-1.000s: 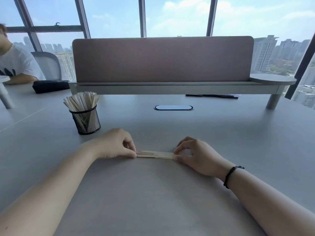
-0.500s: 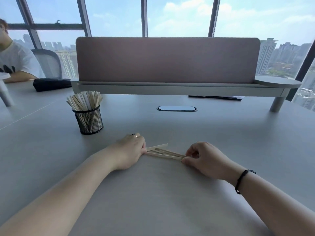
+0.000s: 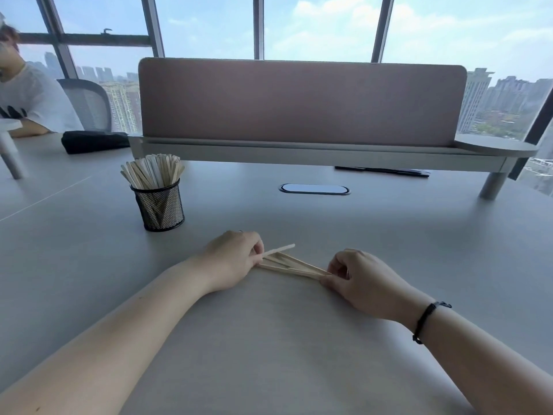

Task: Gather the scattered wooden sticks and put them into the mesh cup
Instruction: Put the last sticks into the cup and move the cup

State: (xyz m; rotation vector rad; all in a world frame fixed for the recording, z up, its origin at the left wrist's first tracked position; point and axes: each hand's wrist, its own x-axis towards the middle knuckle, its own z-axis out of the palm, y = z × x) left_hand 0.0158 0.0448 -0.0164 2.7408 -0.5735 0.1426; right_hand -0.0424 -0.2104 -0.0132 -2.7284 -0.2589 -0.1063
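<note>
A small bundle of flat wooden sticks [image 3: 294,265] lies fanned on the grey table between my two hands. My left hand [image 3: 232,259] pinches the bundle's left ends, and one stick angles up and away to the right. My right hand [image 3: 359,278] pinches the right ends, where the sticks come together. A black mesh cup [image 3: 160,206] stands upright to the far left of my hands, packed with several more sticks [image 3: 152,170] that stick out of its top.
A pink desk divider [image 3: 299,100] on a raised shelf runs across the back. A cable port [image 3: 314,189] is set in the table behind my hands. A black pouch [image 3: 92,141] and a seated person [image 3: 27,94] are at the far left.
The neat, flat bundle has fanned out at its left end. Both hands have shifted a little to the right with the sticks between them.
</note>
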